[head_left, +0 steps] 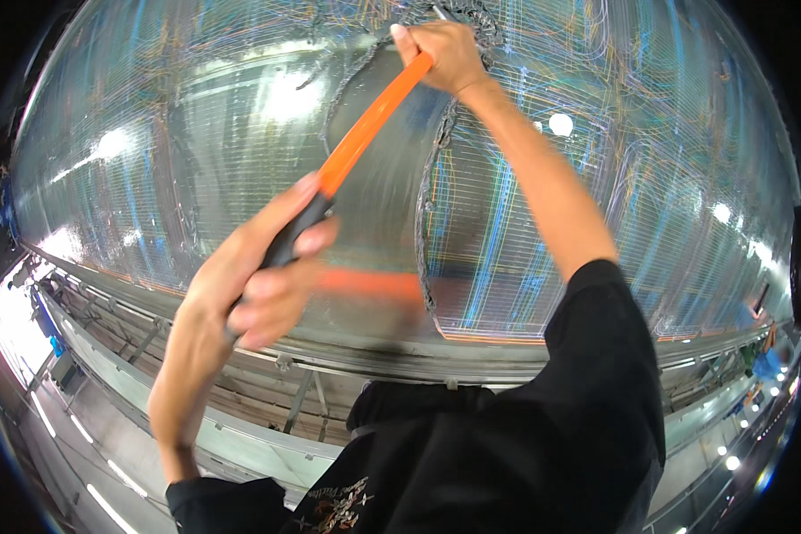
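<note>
My left hand (254, 276) is wrapped round the black grip of a long-handled scraper with an orange shaft (374, 120). My right hand (445, 53) closes round the far end of that shaft, at the top of the view. A bit of metal shows beyond the right hand, but the working end is mostly hidden. Dark grey scrapings (482, 22) bunch up around it. Below lies a broad shiny surface (561, 205) covered in fine blue, orange and white lines. Between ragged grey ridges (424, 205), a smoother strip (374, 205) without the lines runs toward me.
A blurred orange streak (374, 283) lies beside my left hand; I cannot tell what it is. The surface's near edge meets a metal rail (329, 363). Past it are a pale ledge (258, 449) and a floor with bright strips. Round lights reflect off the surface.
</note>
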A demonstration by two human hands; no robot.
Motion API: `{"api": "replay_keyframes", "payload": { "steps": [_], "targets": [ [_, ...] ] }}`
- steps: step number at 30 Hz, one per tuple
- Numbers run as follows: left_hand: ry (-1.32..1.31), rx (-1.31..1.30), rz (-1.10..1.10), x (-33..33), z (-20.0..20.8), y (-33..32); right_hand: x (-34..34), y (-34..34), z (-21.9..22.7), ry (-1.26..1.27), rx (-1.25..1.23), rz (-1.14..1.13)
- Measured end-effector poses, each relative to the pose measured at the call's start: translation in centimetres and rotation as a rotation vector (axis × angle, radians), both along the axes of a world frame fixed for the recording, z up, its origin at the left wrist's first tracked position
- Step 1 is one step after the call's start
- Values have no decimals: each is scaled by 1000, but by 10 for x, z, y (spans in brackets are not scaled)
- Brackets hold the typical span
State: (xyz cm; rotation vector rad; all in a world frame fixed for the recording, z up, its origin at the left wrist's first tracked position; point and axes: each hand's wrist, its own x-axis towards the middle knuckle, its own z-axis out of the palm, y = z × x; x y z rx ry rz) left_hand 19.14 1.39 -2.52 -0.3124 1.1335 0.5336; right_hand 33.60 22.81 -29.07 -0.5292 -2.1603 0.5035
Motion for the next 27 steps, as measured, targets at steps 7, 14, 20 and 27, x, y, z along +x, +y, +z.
{"api": "replay_keyframes", "payload": {
  "steps": [7, 14, 20, 27],
  "targets": [
    [-210, 107, 232, 31, -11, -113, 9, -85, 19, -321, -220, 251],
    [-316, -105, 415, 75, 28, -375, 33, -363, 34, -325, -334, 426],
    [-192, -93, 194, 145, 40, -491, 127, -506, 43, -219, -411, 298],
    [-50, 3, -81, 196, 44, -482, 212, -518, 53, -256, -365, 151]
  ]
}}
